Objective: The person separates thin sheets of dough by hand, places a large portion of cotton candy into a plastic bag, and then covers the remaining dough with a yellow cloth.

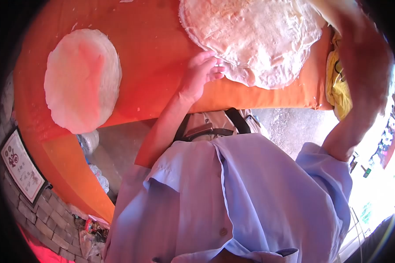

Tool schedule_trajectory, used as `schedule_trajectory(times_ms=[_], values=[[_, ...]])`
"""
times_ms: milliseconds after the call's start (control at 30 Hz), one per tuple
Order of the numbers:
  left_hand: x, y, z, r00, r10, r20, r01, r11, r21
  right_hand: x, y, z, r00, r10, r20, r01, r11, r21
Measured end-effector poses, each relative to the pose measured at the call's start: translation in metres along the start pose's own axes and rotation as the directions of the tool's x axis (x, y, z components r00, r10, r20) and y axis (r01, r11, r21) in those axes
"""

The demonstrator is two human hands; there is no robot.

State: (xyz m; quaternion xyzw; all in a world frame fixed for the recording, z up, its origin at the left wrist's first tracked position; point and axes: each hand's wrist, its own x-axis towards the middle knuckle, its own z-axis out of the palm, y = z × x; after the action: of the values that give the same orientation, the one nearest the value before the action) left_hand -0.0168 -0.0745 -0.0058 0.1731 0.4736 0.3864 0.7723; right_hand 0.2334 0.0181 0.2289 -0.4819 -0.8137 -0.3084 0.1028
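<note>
Large, thin, pale round sheets [254,39] with ragged edges lie in a pile at the top centre of the orange-covered table [149,52]. My left hand [199,75] is at the lower left edge of the pile, its slightly bent fingers apart and nothing visible in them. Raised over the right end of the table, my right hand [338,11] is smeared by motion at the top edge of the view, near the pile's upper right; its fingers cannot be made out. A smaller pile of pale round sheets [83,81] lies at the table's left.
A yellow bag [337,87] hangs at the table's right end. Below the table's left side are plastic bags [98,177]. A framed sign [23,165] stands by a brick surface [48,223] at the lower left, near some litter [92,230].
</note>
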Motion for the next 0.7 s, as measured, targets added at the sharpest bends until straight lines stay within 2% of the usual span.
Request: schedule_trajectory(times_ms=[33, 133, 167, 200, 233, 333, 400, 467, 500, 533, 600, 633, 667, 700], values=[[0.0, 0.001, -0.003, 0.999, 0.035, -0.024, -0.034, 0.999, 0.039, -0.004, -0.033, -0.003, 0.912, 0.234, 0.337, -0.311, 0.93, 0.196], [0.008, 0.004, -0.009, 0.971, 0.153, -0.186, -0.138, 0.986, 0.093, -0.033, -0.072, 0.084, 0.832, 0.012, 0.554, -0.25, 0.9, 0.356], [0.01, 0.004, -0.01, 0.968, 0.173, -0.185, -0.15, 0.98, 0.127, -0.044, -0.076, 0.112, 0.753, -0.062, 0.655, -0.302, 0.851, 0.429], [0.013, 0.004, -0.01, 0.966, 0.189, -0.179, -0.161, 0.974, 0.162, -0.055, -0.08, 0.138, 0.715, -0.066, 0.696, -0.367, 0.812, 0.453], [0.016, 0.004, -0.009, 0.964, 0.205, -0.172, -0.171, 0.966, 0.195, -0.051, -0.062, 0.145, 0.755, -0.137, 0.641, -0.28, 0.817, 0.504], [0.021, 0.009, -0.011, 0.973, 0.083, -0.216, -0.071, 0.996, 0.06, -0.016, -0.027, 0.115, 0.827, 0.003, 0.562, -0.206, 0.932, 0.299], [0.019, 0.008, -0.007, 0.973, 0.046, -0.225, -0.06, 0.997, -0.056, -0.001, -0.019, 0.078, 0.922, 0.053, 0.385, -0.168, 0.948, 0.272], [0.02, 0.008, -0.005, 0.975, 0.031, -0.22, -0.067, 0.985, -0.157, 0.003, -0.026, 0.058, 0.973, 0.033, 0.23, -0.096, 0.958, 0.271], [0.023, 0.003, -0.005, 0.976, 0.034, -0.214, -0.077, 0.977, -0.199, -0.004, -0.041, 0.063, 0.968, 0.027, 0.251, -0.108, 0.943, 0.314], [0.024, -0.002, -0.003, 0.978, 0.032, -0.208, -0.083, 0.967, -0.241, -0.015, -0.059, 0.077, 0.933, 0.028, 0.359, -0.173, 0.908, 0.381], [0.027, 0.0, 0.006, 0.979, 0.034, -0.2, -0.091, 0.955, -0.283, -0.049, -0.098, 0.127, 0.791, -0.055, 0.609, -0.215, 0.908, 0.361], [0.028, 0.002, 0.008, 0.98, 0.033, -0.195, -0.092, 0.949, -0.302, -0.064, -0.111, 0.147, 0.73, -0.085, 0.678, -0.257, 0.885, 0.388], [0.029, 0.003, 0.008, 0.988, 0.044, -0.15, -0.079, 0.968, -0.24, -0.085, -0.117, 0.165, 0.793, -0.059, 0.606, -0.33, 0.795, 0.509], [0.031, 0.003, 0.008, 0.986, 0.039, -0.159, -0.073, 0.975, -0.211, -0.084, -0.115, 0.161, 0.805, -0.046, 0.592, -0.353, 0.765, 0.539]])
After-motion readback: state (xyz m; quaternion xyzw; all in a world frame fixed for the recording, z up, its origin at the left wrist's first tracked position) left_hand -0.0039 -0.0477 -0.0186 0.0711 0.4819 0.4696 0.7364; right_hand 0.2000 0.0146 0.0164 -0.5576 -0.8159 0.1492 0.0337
